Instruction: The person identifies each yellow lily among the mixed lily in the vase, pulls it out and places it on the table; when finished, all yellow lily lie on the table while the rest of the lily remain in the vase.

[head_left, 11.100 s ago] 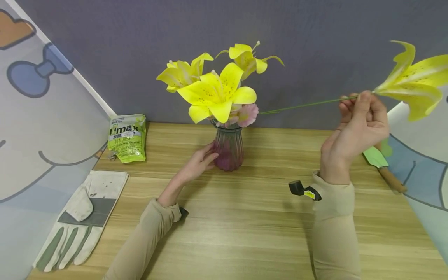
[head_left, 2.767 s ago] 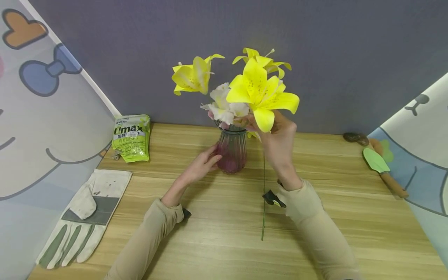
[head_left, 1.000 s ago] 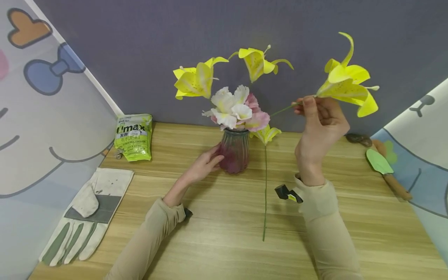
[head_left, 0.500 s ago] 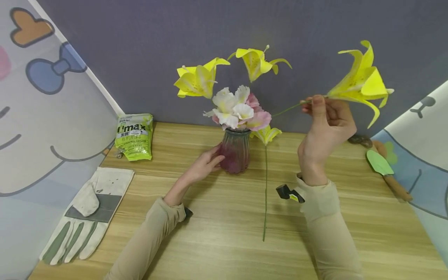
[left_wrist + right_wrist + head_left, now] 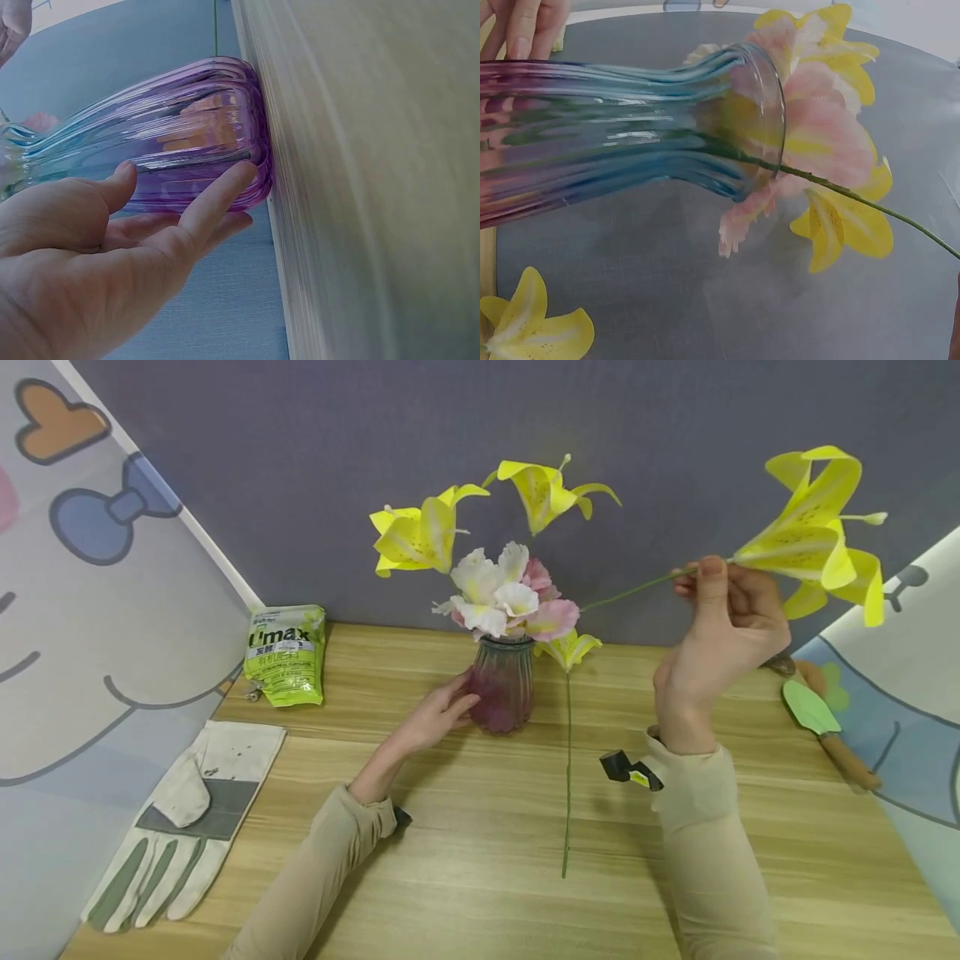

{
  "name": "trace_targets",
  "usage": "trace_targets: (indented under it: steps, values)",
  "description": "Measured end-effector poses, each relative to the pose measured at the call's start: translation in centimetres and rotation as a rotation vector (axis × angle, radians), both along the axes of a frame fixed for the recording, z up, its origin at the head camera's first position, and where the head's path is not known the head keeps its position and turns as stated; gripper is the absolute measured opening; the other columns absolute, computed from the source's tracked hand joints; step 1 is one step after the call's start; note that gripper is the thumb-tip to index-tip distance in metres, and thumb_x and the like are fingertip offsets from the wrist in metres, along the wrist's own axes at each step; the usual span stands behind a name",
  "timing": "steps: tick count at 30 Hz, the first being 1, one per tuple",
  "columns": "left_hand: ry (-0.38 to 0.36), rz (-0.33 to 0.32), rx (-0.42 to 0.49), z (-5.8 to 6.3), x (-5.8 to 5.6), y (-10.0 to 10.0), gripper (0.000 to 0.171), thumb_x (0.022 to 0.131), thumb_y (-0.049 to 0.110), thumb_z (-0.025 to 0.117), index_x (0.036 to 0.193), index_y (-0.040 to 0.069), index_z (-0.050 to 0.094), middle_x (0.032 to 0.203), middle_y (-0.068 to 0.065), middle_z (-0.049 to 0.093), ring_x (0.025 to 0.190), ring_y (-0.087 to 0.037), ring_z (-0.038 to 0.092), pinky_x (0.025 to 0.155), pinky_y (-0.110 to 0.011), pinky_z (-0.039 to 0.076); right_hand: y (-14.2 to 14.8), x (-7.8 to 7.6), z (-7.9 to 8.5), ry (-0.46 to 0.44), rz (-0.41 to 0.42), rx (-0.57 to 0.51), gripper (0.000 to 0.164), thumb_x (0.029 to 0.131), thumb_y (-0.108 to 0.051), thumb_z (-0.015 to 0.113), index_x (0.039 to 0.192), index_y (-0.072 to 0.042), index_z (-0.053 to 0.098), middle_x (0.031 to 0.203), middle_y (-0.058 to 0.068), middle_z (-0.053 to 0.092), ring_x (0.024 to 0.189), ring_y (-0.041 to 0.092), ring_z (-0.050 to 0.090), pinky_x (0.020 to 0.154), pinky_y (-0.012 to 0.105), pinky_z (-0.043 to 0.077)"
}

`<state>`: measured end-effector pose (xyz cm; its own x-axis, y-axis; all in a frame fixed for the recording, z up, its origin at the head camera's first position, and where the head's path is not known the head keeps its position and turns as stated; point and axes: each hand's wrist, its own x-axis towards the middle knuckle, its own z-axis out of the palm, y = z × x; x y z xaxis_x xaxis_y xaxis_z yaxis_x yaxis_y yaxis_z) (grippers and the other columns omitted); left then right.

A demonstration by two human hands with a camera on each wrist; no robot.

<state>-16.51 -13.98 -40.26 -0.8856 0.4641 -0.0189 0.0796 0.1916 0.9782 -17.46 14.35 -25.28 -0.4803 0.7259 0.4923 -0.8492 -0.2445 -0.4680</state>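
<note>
A ribbed glass vase (image 5: 504,689), clear shading to purple, stands upright on the table. My left hand (image 5: 437,714) holds its lower left side, thumb and fingers against the purple glass (image 5: 202,142). Up at the right, my right hand (image 5: 723,631) pinches a green stem just below a yellow lily (image 5: 813,535). That stem (image 5: 832,186) bends down into the vase mouth. White flowers (image 5: 491,593) and pink flowers (image 5: 553,618) crowd the mouth, and two more yellow lilies (image 5: 420,531) rise above them. Another lily (image 5: 570,650) lies on the table, its long stem (image 5: 567,768) toward me.
At the left are a green Umax bag (image 5: 287,660) and a white-and-grey work glove (image 5: 187,818). A small trowel (image 5: 817,714) with a wooden handle lies by the right wall, and a dark stone (image 5: 780,664) sits behind it. A grey wall (image 5: 337,468) backs the table.
The lily held earliest now lies on the table right of the vase. My right hand has since gripped another lily at the vase and moved right with it. My left hand stays at the vase.
</note>
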Motion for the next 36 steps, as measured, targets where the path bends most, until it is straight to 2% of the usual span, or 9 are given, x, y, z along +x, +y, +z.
trace_targets:
  steps: [6,16,29,36]
  values:
    - [0.018,-0.005,-0.015,-0.1,0.0,0.0,0.06,0.117,0.009,0.044,0.166,-0.01,0.014,0.163,-0.036,0.035,0.14,-0.049,0.051,0.105,-0.048,0.059,0.8,-0.1,0.0,0.0,-0.003,-0.037,0.012,0.095,0.016,0.071,0.089,0.023,0.063,0.078,0.028,0.07,0.065,0.033,0.067,0.067,0.036,0.064]
    - [0.002,0.003,-0.02,0.0,0.1,-0.1,0.061,0.117,0.01,0.044,0.167,-0.01,0.014,0.163,-0.036,0.035,0.143,-0.048,0.049,0.107,-0.045,0.058,2.8,-0.7,0.1,-0.037,0.02,-0.154,0.011,0.1,0.015,0.065,0.093,0.023,0.065,0.079,0.029,0.067,0.065,0.033,0.065,0.064,0.033,0.064]
    - [-0.013,0.026,-0.067,0.0,0.1,-0.1,0.065,0.118,0.017,0.047,0.168,-0.006,0.014,0.167,-0.032,0.03,0.142,-0.046,0.05,0.107,-0.043,0.058,5.2,-1.2,-0.3,-0.071,0.034,-0.252,0.018,0.099,0.009,0.072,0.096,0.024,0.063,0.079,0.028,0.063,0.063,0.032,0.062,0.061,0.033,0.061]
    - [-0.017,0.033,-0.071,0.0,0.1,-0.1,0.064,0.117,0.014,0.047,0.169,-0.005,0.014,0.167,-0.032,0.03,0.144,-0.045,0.049,0.107,-0.042,0.058,5.4,-1.4,-0.1,-0.058,0.046,-0.283,0.013,0.098,0.011,0.071,0.097,0.021,0.063,0.078,0.025,0.063,0.064,0.032,0.061,0.061,0.033,0.061]
